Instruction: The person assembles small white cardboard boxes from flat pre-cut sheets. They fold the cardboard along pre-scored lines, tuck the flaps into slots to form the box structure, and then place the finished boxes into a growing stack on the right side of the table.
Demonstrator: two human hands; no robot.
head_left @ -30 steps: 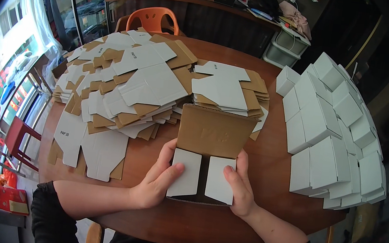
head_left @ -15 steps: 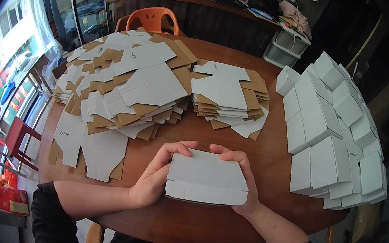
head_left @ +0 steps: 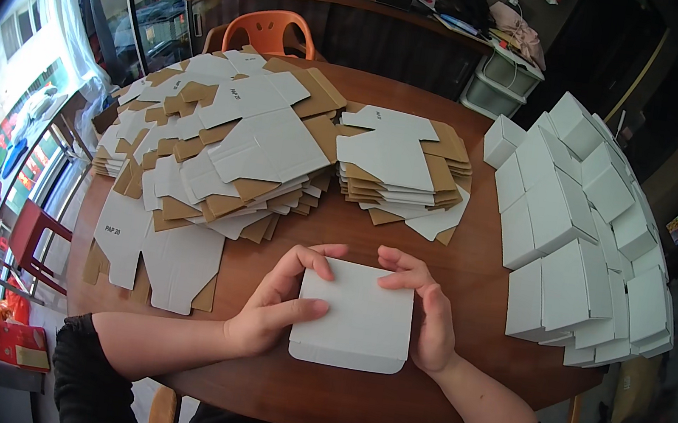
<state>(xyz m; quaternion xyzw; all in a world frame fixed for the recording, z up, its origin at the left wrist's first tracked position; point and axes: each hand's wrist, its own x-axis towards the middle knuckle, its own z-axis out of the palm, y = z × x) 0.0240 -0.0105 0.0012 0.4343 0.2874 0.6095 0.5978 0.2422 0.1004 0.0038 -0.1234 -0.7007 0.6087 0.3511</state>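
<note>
A small white cardboard box (head_left: 354,316) is in front of me, just above or on the near part of the table, with a narrow flap along its near edge. My left hand (head_left: 276,302) grips its left side, thumb lying on the top face and fingers curled at the far left corner. My right hand (head_left: 430,322) is at its right side, with bent fingertips touching the far right corner. The underside of the box and some fingers are hidden. Beyond it lies a stack of flat, unfolded white-and-brown box blanks (head_left: 385,158).
A bigger heap of flat blanks (head_left: 270,147) covers the table's left side. Several folded white boxes (head_left: 562,211) are piled along the right edge of the wooden table (head_left: 248,379). An orange chair (head_left: 269,29) stands at the far side, a red stool (head_left: 35,244) at the left.
The box has turned, so its top looks narrower and squarer. My left thumb has come onto the top face. My right hand has loosened and shifted at the right side.
</note>
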